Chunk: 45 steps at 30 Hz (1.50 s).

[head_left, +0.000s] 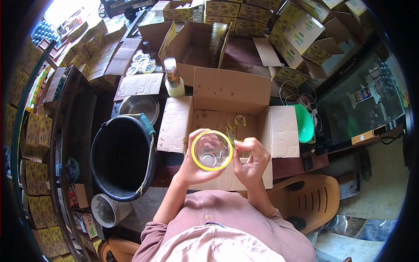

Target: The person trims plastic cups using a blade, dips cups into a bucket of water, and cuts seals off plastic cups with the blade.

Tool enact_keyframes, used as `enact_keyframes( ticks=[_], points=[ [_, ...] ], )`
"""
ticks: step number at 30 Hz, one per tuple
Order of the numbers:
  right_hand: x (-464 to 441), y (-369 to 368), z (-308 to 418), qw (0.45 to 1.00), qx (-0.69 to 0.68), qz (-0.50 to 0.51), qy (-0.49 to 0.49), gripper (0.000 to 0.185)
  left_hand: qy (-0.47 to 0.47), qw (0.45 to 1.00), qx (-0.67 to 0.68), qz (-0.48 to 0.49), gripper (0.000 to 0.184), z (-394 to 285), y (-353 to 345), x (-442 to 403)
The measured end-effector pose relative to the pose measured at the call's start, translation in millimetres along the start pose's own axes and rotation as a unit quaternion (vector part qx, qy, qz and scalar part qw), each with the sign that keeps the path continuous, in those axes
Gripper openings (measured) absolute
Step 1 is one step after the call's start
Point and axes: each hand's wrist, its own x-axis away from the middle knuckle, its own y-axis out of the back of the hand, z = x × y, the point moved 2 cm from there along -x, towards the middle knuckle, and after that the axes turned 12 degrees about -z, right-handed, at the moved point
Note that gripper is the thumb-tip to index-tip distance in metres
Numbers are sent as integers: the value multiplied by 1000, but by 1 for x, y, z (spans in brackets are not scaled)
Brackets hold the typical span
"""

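Note:
In front of my chest, my left hand (195,163) is wrapped round a clear cup (211,150) with a bright yellow rim. The cup's mouth faces up toward me, and its inside looks bare. My right hand (251,161) pinches a thin, dark, blade-like piece (231,138) between thumb and fingers. That piece lies against the right side of the yellow rim; its exact kind is hard to make out. Below and beyond both hands stands an open cardboard box (231,94) with its flaps spread out.
A black bucket (97,153) and a steel bowl (152,102) stand at left. Behind are a tall printed container (171,72), round lids (142,63) and stacked cups (218,39). A green bowl (304,123) sits right, above a brown plastic chair (323,192).

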Motion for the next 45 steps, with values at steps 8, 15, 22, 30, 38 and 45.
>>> enact_keyframes(
  ticks=[8, 15, 22, 30, 38, 45],
  points=[
    [5, -4, 3, 999, 23, -14, 44, 19, 24, 998, -20, -47, 66, 18, 2, 7],
    [2, -1, 0, 999, 28, -4, 38, 18, -60, 995, -86, 5, 62, 9, 2, 0],
    [5, 4, -1, 998, 16, -44, -52, 15, 18, 998, -56, -7, 73, 5, 2, -1],
    [9, 1, 4, 998, 35, -45, 22, 15, -10, 998, -49, -28, 70, 9, -9, 3],
    [7, 0, 5, 993, 69, -58, 72, 20, -4, 999, -51, 2, 70, 6, -6, 5],
    [4, -2, 4, 992, 78, -55, 87, 21, -18, 997, -77, 21, 70, 5, -3, 6]
  ],
)
